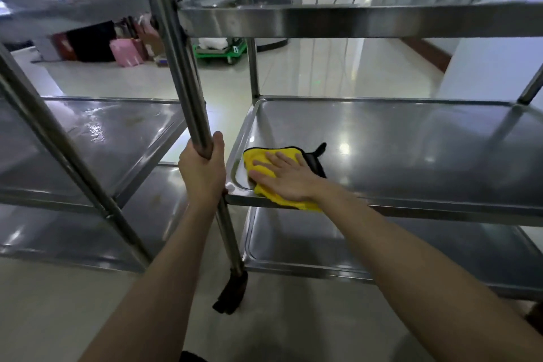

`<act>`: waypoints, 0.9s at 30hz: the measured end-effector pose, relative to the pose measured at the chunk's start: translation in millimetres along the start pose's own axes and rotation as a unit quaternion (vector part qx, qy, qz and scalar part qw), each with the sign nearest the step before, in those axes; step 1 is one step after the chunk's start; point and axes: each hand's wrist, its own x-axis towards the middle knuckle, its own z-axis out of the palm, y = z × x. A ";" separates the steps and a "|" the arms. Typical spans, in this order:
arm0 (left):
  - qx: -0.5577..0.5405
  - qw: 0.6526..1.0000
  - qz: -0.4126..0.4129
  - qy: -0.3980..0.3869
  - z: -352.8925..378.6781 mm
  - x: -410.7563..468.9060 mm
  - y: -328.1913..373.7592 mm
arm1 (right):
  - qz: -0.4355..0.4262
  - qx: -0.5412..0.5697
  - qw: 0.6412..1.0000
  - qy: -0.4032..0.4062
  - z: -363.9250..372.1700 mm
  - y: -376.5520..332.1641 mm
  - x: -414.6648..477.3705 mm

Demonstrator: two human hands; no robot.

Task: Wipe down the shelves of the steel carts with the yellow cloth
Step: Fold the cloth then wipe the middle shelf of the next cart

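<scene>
Two steel carts stand side by side. The yellow cloth, dark on its underside, lies in the near left corner of the right cart's middle shelf. My right hand presses flat on the cloth, fingers spread and pointing left. The cloth's near edge hangs over the shelf rim. My left hand is closed around the right cart's near left upright post, just left of the shelf corner. The left cart's middle shelf shows wet streaks.
The right cart's top shelf hangs above my hands and its bottom shelf lies below. A black caster sits at the post's foot. Pink bags and a green trolley stand on the tiled floor beyond.
</scene>
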 end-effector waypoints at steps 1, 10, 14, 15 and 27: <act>-0.004 1.000 0.003 -0.004 -0.1 1.1 -1.6 | -0.004 -0.010 1.000 0.000 -0.6 2.3 15.0; -0.051 0.996 0.073 0.009 10.0 0.2 -18.7 | 0.134 -0.069 0.987 0.055 -54.9 48.4 167.1; -0.055 0.992 0.113 0.033 19.8 3.3 -20.5 | 0.123 -0.086 0.989 0.018 -56.0 22.7 200.7; -0.056 0.991 0.116 0.040 20.6 4.3 -21.5 | 0.112 -0.077 0.990 0.023 -51.8 14.3 194.4; -0.033 0.996 0.081 0.024 18.1 5.3 -16.0 | -0.086 -0.132 0.985 0.063 4.7 -1.9 -40.0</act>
